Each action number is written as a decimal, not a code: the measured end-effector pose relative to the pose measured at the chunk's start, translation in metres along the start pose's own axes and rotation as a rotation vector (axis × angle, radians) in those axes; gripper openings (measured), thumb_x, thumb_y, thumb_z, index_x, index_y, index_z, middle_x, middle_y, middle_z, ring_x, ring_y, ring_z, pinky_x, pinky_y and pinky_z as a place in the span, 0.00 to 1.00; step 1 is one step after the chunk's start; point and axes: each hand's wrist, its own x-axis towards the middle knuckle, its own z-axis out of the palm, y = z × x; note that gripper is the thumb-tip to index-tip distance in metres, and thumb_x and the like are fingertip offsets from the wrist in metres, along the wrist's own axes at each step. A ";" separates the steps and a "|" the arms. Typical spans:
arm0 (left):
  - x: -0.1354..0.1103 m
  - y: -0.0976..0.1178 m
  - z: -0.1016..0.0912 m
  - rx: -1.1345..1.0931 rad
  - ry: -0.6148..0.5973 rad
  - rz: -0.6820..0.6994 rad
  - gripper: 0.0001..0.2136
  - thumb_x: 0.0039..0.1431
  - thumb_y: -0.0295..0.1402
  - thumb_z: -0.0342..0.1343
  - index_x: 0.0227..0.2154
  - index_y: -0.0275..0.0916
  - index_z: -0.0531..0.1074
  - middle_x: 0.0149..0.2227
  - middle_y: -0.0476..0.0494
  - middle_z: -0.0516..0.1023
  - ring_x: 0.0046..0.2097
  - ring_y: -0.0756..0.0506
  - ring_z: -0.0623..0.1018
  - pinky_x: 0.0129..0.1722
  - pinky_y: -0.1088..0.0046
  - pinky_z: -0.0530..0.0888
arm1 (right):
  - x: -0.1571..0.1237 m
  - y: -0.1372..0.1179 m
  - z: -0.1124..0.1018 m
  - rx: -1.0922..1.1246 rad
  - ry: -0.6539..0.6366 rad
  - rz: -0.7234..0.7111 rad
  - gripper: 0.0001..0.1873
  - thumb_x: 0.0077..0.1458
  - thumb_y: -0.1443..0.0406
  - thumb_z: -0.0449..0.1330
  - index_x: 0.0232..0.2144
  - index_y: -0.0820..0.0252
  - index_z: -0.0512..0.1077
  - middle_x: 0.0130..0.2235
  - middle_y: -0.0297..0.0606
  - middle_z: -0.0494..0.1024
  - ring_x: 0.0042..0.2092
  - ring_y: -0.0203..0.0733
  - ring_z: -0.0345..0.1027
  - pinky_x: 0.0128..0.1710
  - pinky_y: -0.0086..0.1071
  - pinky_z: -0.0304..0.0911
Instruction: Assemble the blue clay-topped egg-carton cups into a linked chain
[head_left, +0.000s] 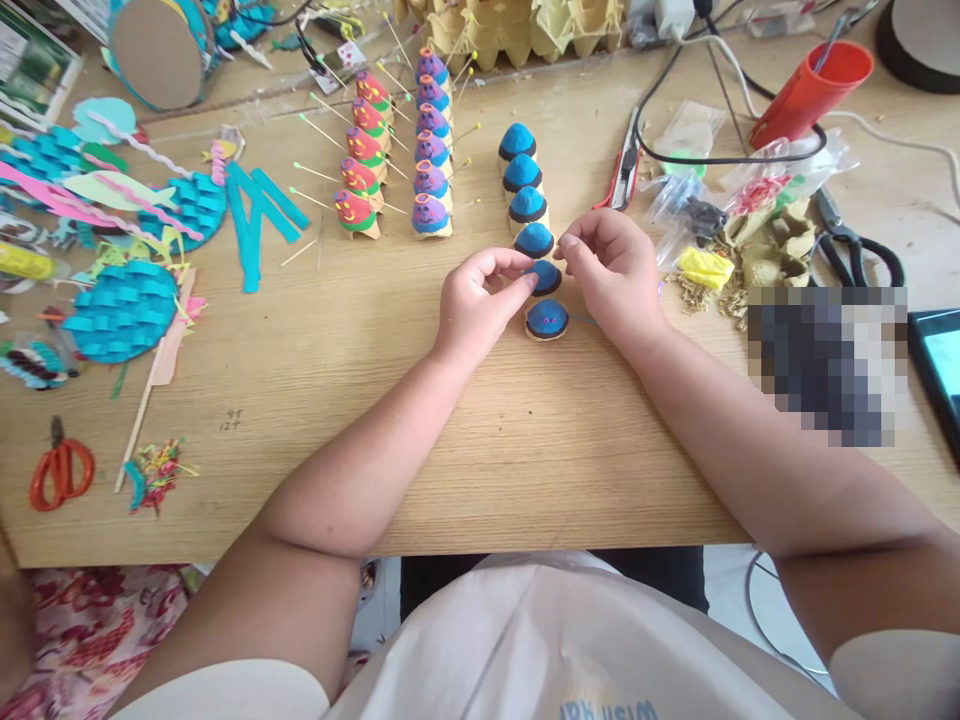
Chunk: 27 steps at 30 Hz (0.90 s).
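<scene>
A row of egg-carton cups (530, 208) with blue domed tops and dark rims runs away from me. The nearest cup (547, 319) has two small pink-purple dots on its front, and a thin blue strand lies at its right. My left hand (484, 300) pinches the second cup (545, 275) between thumb and forefinger, from the left. Across the row, my right hand (611, 262) has thumb and forefinger pressed together close to the cups' right side. Whatever sits in that pinch is too small to make out.
Two painted egg-carton caterpillars (363, 150) with pins stand behind, left. Woven blue paper discs (124, 312) and orange scissors (61, 475) lie left. A box cutter (622, 175), dark-handled scissors (855, 250), plastic bags (750, 190), a red cup (814, 95) and cables are right.
</scene>
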 end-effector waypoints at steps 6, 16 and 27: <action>0.001 -0.002 0.001 0.011 -0.008 0.004 0.04 0.60 0.36 0.69 0.37 0.44 0.82 0.36 0.49 0.86 0.35 0.50 0.79 0.38 0.72 0.77 | -0.001 -0.001 0.000 0.008 -0.018 -0.008 0.18 0.65 0.47 0.64 0.34 0.53 0.73 0.34 0.36 0.77 0.41 0.44 0.74 0.43 0.42 0.76; 0.001 -0.006 0.001 0.024 0.005 0.020 0.04 0.61 0.36 0.69 0.38 0.45 0.82 0.37 0.49 0.86 0.34 0.51 0.79 0.36 0.73 0.76 | 0.000 -0.004 -0.001 0.020 -0.023 0.011 0.16 0.63 0.49 0.67 0.32 0.52 0.73 0.32 0.35 0.78 0.36 0.43 0.73 0.42 0.44 0.78; 0.000 0.001 0.002 -0.001 0.007 0.018 0.03 0.64 0.35 0.66 0.38 0.44 0.81 0.39 0.48 0.87 0.39 0.49 0.82 0.43 0.72 0.79 | -0.001 -0.003 -0.001 0.011 -0.012 0.007 0.15 0.64 0.50 0.66 0.33 0.52 0.73 0.33 0.35 0.78 0.38 0.43 0.74 0.43 0.44 0.78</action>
